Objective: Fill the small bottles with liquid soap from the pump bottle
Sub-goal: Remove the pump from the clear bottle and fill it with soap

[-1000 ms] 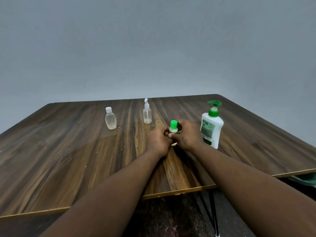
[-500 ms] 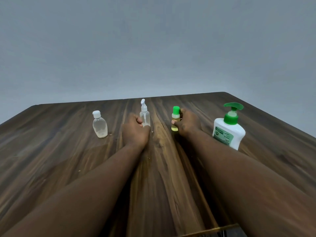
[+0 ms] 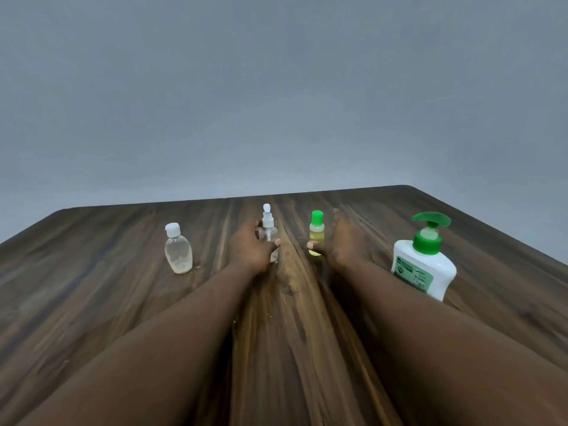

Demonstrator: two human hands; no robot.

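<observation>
Four bottles stand in a row on the wooden table (image 3: 92, 302). From the left they are a clear flip-cap bottle (image 3: 178, 249), a clear spray bottle (image 3: 268, 232), a small green-capped bottle of yellowish liquid (image 3: 316, 233) and the white pump bottle with a green pump (image 3: 425, 262). My left hand (image 3: 252, 249) grips the spray bottle, with the thumb in front and the fingers behind. My right hand (image 3: 342, 241) lies just right of the green-capped bottle. Its fingers are nearly straight and its thumb tip touches the bottle's base.
A plain grey wall rises behind the table. The table's far edge runs close behind the bottles, and its right corner (image 3: 408, 187) is rounded. My two forearms stretch across the near half of the wood.
One second ago both hands held the green-capped bottle near the pump bottle. My right hand has set it down further back and loosened. My left hand reached to the spray bottle and grips it.
</observation>
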